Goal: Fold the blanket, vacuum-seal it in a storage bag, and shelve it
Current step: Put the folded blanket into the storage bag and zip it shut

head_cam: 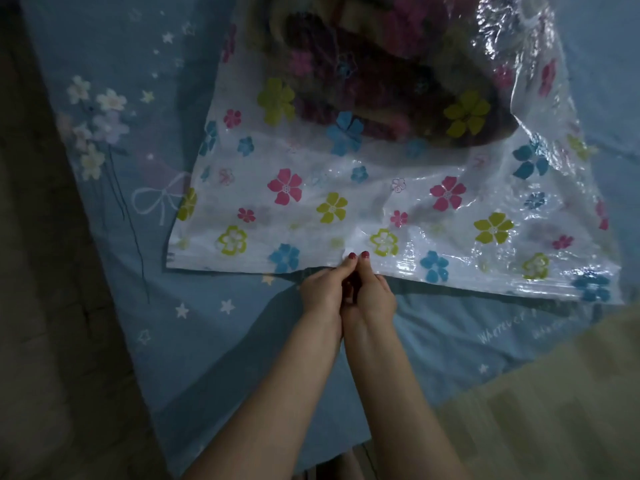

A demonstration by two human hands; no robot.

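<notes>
A clear plastic storage bag (346, 202) printed with coloured flowers lies flat on the bed. The folded dark blanket (374, 88) sits inside its far half. Both my hands meet at the middle of the bag's near edge. My left hand (320, 289) and my right hand (370, 292) pinch that edge side by side, thumbs on top of the plastic and fingers curled under it. The round valve (530, 12) shows dimly at the bag's far right corner.
A light blue bedsheet (173, 306) with stars and a flower print covers the bed. A dark floor strip (41, 306) runs along the left. Pale wooden floor (554, 410) lies at the lower right, past the bed's corner.
</notes>
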